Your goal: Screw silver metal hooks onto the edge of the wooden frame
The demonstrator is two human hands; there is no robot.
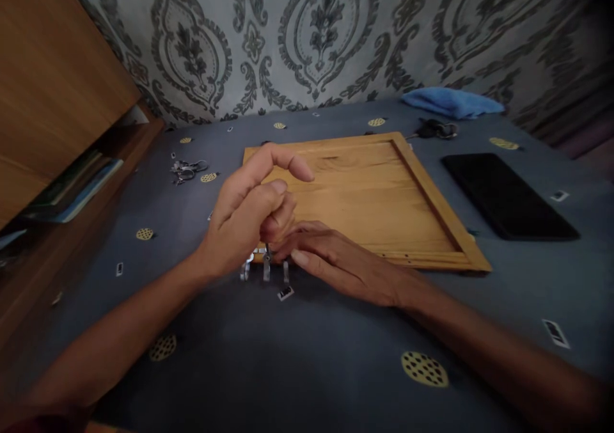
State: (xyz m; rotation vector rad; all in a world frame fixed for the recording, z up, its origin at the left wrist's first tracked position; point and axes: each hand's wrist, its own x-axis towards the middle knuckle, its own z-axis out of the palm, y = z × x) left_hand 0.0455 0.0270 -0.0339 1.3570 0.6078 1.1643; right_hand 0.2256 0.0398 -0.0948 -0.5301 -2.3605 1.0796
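Note:
A wooden panel with a raised frame (355,190) lies on the patterned cloth. My left hand (254,196) is above its near left corner, fingers curled in and index finger arched out. A thin dark shaft shows below the curled fingers; what they grip is mostly hidden. Right under it, shiny metal fittings (267,268) with several prongs, like a hinge, stick out past the panel's near edge. My right hand (336,257) rests low along that edge, fingers stretched toward the metal fittings, thumb apart. Its fingertips are partly covered by my left hand.
A black tablet or phone (508,196) lies to the right. Behind are keys (436,128) and a blue cloth (453,102) near the patterned wall. Small metal parts (188,171) sit to the left, beside a wooden cabinet (57,87) holding books (81,187).

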